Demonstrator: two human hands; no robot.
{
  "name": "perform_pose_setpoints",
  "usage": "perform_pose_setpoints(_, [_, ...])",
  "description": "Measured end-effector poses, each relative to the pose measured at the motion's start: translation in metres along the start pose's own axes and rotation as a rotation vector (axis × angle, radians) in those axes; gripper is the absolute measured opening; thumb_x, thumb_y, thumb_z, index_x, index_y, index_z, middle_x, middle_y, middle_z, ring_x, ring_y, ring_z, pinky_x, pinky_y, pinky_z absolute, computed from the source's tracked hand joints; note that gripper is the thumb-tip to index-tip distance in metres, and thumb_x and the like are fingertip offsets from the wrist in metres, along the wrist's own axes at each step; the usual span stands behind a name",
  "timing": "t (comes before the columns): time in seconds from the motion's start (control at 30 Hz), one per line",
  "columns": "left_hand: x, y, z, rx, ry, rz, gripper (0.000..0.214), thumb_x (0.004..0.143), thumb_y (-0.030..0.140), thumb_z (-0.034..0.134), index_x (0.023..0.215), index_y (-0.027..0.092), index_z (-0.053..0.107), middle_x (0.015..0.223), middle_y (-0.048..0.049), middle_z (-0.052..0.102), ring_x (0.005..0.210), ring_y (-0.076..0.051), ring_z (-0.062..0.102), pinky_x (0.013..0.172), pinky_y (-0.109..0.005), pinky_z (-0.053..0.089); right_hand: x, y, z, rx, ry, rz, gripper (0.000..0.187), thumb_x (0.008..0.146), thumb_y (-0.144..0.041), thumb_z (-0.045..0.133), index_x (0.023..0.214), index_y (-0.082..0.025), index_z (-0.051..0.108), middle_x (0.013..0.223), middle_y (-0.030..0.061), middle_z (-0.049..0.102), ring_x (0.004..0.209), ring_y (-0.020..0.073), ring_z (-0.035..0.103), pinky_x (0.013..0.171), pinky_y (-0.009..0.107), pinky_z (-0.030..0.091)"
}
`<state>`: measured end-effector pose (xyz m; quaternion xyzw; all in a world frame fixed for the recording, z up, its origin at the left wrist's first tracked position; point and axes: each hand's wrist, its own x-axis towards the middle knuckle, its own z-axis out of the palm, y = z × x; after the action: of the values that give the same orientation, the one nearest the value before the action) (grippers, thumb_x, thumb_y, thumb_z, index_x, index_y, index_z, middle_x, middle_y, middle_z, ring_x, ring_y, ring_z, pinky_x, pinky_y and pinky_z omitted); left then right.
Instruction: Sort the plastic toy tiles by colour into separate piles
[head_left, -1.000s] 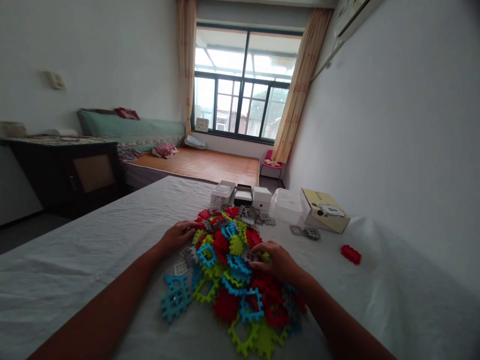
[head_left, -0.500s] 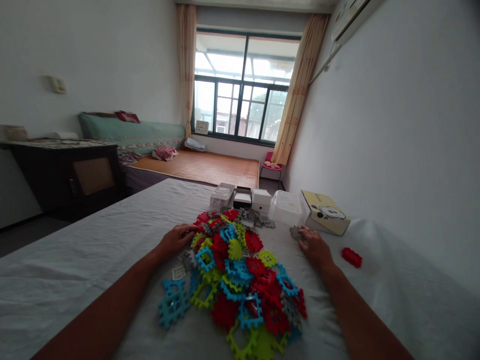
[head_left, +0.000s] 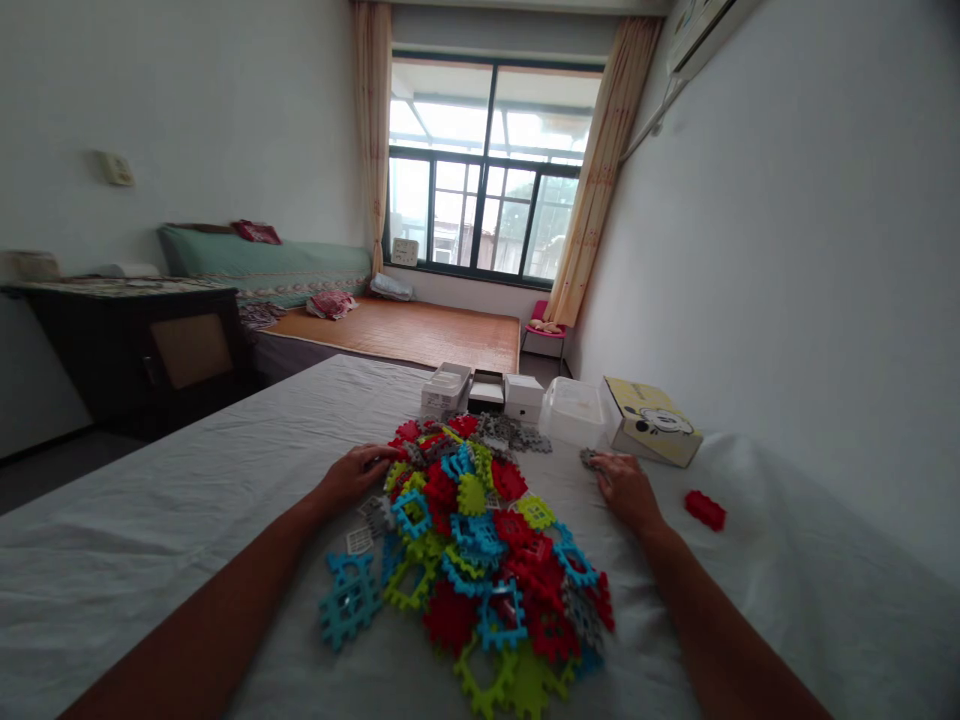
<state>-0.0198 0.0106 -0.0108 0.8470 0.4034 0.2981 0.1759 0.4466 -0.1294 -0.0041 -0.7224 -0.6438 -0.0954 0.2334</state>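
A heap of interlocking plastic tiles (head_left: pixel 472 495) in red, blue, lime green and grey lies on the white sheet between my forearms. At the heap's upper left edge, my left hand (head_left: pixel 360 474) rests with fingers stretched out, their tips at the red tiles; I cannot make out a firm hold. To the right of the heap, my right hand (head_left: pixel 628 490) lies low over the sheet, its fingertips closed on a grey interlocking tile (head_left: pixel 588 457). Part of that tile is hidden by the fingers. A lone red tile (head_left: pixel 705 509) sits farther right.
Behind the heap stand a clear-lidded box (head_left: pixel 445 388), a black-edged box (head_left: pixel 486 392), a white box (head_left: pixel 523 398), a translucent plastic tub (head_left: pixel 576 412) and a yellow carton (head_left: pixel 654 422). A wall (head_left: pixel 825 280) runs along the right. White window-like pieces (head_left: pixel 359 541) lie left of the heap.
The view has shifted slightly. My right fingers have flattened a little over the grey tile; my left hand stays at the heap's edge.
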Motion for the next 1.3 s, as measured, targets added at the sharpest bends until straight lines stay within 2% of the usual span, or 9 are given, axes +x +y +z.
perform_pose_setpoints(0.13, [0.000, 0.002, -0.002, -0.024, -0.008, -0.021, 0.041, 0.083, 0.049, 0.045, 0.106, 0.024, 0.069, 0.109, -0.0045, 0.068, 0.105, -0.023, 0.058, 0.093, -0.031, 0.042, -0.003, -0.051, -0.052, 0.379, -0.531, -0.199, 0.027, 0.080, -0.039, 0.055, 0.096, -0.022, 0.068, 0.091, 0.0027, 0.072, 0.080, 0.0170, 0.064, 0.071, 0.026, 0.049])
perform_pose_setpoints(0.23, [0.000, 0.004, -0.002, -0.022, -0.011, -0.024, 0.042, 0.083, 0.049, 0.045, 0.106, 0.023, 0.069, 0.109, -0.0050, 0.068, 0.104, -0.023, 0.058, 0.092, -0.031, 0.043, -0.016, -0.090, -0.087, 0.408, -0.872, -0.349, 0.033, 0.067, -0.046, 0.068, 0.093, -0.026, 0.069, 0.081, -0.0021, 0.072, 0.067, 0.0138, 0.064, 0.058, 0.021, 0.045])
perform_pose_setpoints(0.4, [0.000, 0.002, -0.001, -0.025, -0.009, -0.025, 0.043, 0.083, 0.049, 0.045, 0.106, 0.023, 0.069, 0.111, -0.0056, 0.068, 0.106, -0.023, 0.058, 0.094, -0.032, 0.042, -0.043, -0.130, -0.102, 0.093, -0.769, -0.365, 0.038, 0.046, -0.048, 0.079, 0.078, -0.029, 0.072, 0.061, -0.0039, 0.067, 0.054, 0.0147, 0.058, 0.048, 0.022, 0.037])
perform_pose_setpoints(0.6, [0.001, -0.003, 0.000, -0.034, 0.012, 0.000, 0.043, 0.083, 0.050, 0.045, 0.106, 0.024, 0.069, 0.112, -0.0046, 0.068, 0.106, -0.023, 0.058, 0.093, -0.031, 0.043, -0.054, -0.142, -0.096, -0.024, -0.707, -0.394, 0.022, 0.047, -0.026, 0.079, 0.067, -0.030, 0.070, 0.056, -0.0021, 0.064, 0.055, 0.0176, 0.057, 0.048, 0.025, 0.036])
perform_pose_setpoints(0.73, [0.001, -0.004, 0.001, -0.038, 0.011, 0.013, 0.041, 0.084, 0.048, 0.045, 0.106, 0.023, 0.070, 0.110, -0.0055, 0.068, 0.104, -0.023, 0.059, 0.092, -0.032, 0.044, -0.046, -0.125, -0.109, 0.098, -0.691, -0.353, 0.024, 0.057, -0.015, 0.067, 0.076, -0.029, 0.071, 0.064, -0.0018, 0.068, 0.056, 0.0149, 0.058, 0.051, 0.025, 0.035])
perform_pose_setpoints(0.83, [0.001, -0.003, 0.001, -0.049, 0.017, 0.010, 0.041, 0.083, 0.049, 0.046, 0.104, 0.023, 0.070, 0.109, -0.0051, 0.069, 0.103, -0.023, 0.060, 0.091, -0.032, 0.044, -0.026, -0.091, -0.116, 0.141, -0.665, -0.224, 0.023, 0.064, -0.017, 0.061, 0.084, -0.027, 0.068, 0.068, -0.0023, 0.070, 0.058, 0.0128, 0.058, 0.053, 0.023, 0.037])
perform_pose_setpoints(1.03, [0.000, -0.002, 0.000, -0.028, 0.013, -0.026, 0.043, 0.082, 0.050, 0.046, 0.105, 0.023, 0.070, 0.110, -0.0056, 0.068, 0.106, -0.024, 0.058, 0.093, -0.032, 0.043, 0.005, -0.008, -0.076, -0.269, -0.219, 0.173, 0.015, 0.073, -0.025, 0.058, 0.086, -0.025, 0.065, 0.081, 0.0077, 0.069, 0.074, 0.0228, 0.064, 0.061, 0.030, 0.040])
perform_pose_setpoints(1.17, [0.000, -0.004, 0.000, -0.011, 0.008, -0.007, 0.042, 0.084, 0.049, 0.045, 0.106, 0.023, 0.069, 0.110, -0.0054, 0.068, 0.105, -0.024, 0.058, 0.093, -0.031, 0.044, 0.002, 0.027, -0.042, -0.183, -0.274, 0.159, 0.016, 0.070, -0.027, 0.063, 0.085, -0.025, 0.067, 0.089, 0.0052, 0.070, 0.082, 0.0219, 0.065, 0.065, 0.028, 0.042])
perform_pose_setpoints(1.3, [0.000, -0.005, 0.000, -0.006, 0.008, -0.004, 0.042, 0.083, 0.050, 0.046, 0.105, 0.023, 0.070, 0.110, -0.0057, 0.068, 0.105, -0.024, 0.059, 0.093, -0.031, 0.043, -0.002, 0.054, -0.037, 0.019, -0.341, 0.128, 0.024, 0.068, -0.036, 0.066, 0.087, -0.022, 0.068, 0.087, 0.0024, 0.071, 0.079, 0.0183, 0.065, 0.067, 0.025, 0.044])
